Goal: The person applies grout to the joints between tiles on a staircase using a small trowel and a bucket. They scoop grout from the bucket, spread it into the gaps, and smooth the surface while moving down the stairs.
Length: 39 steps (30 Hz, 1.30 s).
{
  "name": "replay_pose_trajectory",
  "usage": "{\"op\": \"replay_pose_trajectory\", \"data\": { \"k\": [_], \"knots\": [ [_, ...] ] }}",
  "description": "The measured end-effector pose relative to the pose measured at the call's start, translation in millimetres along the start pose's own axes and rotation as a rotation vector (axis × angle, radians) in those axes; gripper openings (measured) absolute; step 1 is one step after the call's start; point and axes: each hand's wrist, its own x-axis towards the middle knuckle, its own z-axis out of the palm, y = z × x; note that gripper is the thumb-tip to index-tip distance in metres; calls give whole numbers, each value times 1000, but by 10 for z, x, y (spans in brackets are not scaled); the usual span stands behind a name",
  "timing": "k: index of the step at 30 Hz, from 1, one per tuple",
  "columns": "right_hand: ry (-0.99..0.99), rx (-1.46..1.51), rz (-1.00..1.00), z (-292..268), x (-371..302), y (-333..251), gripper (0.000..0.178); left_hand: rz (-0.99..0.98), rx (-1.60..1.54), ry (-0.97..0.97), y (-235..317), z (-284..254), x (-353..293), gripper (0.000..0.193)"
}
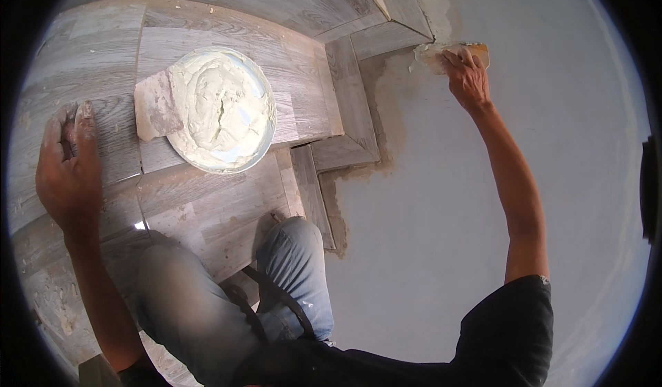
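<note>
While the right hand (pixel 469 80) clasps a scraper (pixel 483 54), the empty left hand (pixel 71 173) curls loosely near heaped putty (pixel 217 101).

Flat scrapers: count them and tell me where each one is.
2. The first scraper is in the right hand, at the grey wall; the second scraper lies over the left edge of the round dish. More may be hidden.

This looks like a stairwell under finishing work, with tiled steps (pixel 214 25), zigzag skirting (pixel 349 87) along a smeared grey wall (pixel 427 249), and a paste-filled dish (pixel 272 121) at one step's edge.
</note>
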Motion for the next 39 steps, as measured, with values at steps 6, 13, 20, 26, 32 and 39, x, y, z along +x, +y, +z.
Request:
{"op": "replay_pose_trajectory", "data": {
  "k": [6, 13, 20, 26, 32, 39],
  "knots": [
    [8, 23, -4, -14, -111, -43, 32, -46, -79, -76, 278, -146, 111, 40],
    [-25, -13, 34, 57, -32, -55, 34, 4, -34, 0, 158, -96, 89, 38],
    [-6, 6, 55, -34, -19, 42, 34, -28, -5, 9, 131, -37, 38, 36],
    [-62, 55, 36, -93, -140, -104, 32, -109, -89, -76, 269, -108, 66, 40],
    [-163, -37, 285, -247, 134, -27, 18, 67, 44, 27, 39, -35, 42, 39],
    [-294, -42, 231, -46, 275, -512, 14, 38, 71, 63, 24, -6, 18, 42]
  ]
}}
